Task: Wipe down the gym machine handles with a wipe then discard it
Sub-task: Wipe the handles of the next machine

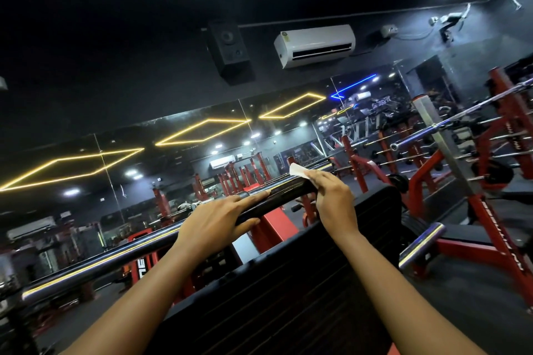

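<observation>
A: Left hand (215,225)?
B: Wrapped round the black handle (284,196), fingers over the top, thumb under. Clenched on it.
A: Right hand (331,199)?
B: Closed on the white wipe (300,172), pressing it to the far end of the same handle. Corner of wipe sticking out past the fingers.
A: Handle position?
B: Sleeve on the chrome bar (95,264), tilted up to the right, above the black padded bench (288,297).
A: Background?
B: Red racks (496,210), mirror wall, air conditioner (315,45) up high.
</observation>
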A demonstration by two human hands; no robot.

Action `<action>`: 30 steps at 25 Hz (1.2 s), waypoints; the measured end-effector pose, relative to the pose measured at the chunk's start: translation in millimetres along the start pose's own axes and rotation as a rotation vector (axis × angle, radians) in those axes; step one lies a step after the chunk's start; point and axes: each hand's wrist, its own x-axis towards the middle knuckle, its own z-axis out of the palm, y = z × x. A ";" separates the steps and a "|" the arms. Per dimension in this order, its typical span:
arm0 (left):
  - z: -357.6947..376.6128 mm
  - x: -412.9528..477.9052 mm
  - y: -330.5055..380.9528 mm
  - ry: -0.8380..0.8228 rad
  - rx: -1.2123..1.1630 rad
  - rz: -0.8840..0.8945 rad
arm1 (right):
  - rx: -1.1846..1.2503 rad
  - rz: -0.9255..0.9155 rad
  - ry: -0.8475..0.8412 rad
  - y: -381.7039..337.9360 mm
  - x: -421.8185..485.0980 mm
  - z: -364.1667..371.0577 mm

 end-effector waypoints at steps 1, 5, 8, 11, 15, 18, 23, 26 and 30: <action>-0.9 0.4 1.5 0.001 0.002 -0.007 | -0.031 -0.072 -0.022 -9.5 -2.2 1.1; -4.9 2.8 0.3 -0.012 -0.019 -0.027 | -0.240 -0.606 -0.090 -16.6 -16.5 5.1; -4.6 13.3 1.6 -0.027 -0.006 -0.019 | -0.295 -0.537 -0.029 13.8 0.2 -4.6; 1.2 34.6 11.7 -0.028 -0.064 -0.012 | -0.022 -0.154 -0.043 29.2 11.2 -7.4; 10.5 46.9 15.8 -0.029 -0.186 -0.016 | 0.160 0.176 -0.078 53.1 8.1 -7.8; 11.9 45.3 12.3 0.000 -0.197 -0.001 | 0.036 0.231 -0.150 65.5 -2.8 -7.2; 12.6 47.1 12.9 0.005 -0.223 0.008 | 0.200 0.192 -0.081 40.8 29.7 -14.6; 13.0 47.9 12.0 0.004 -0.222 -0.002 | 0.207 0.120 -0.124 44.5 13.3 -12.4; 14.0 49.5 12.1 0.000 -0.238 -0.015 | 0.132 0.398 -0.015 44.5 -14.3 -6.3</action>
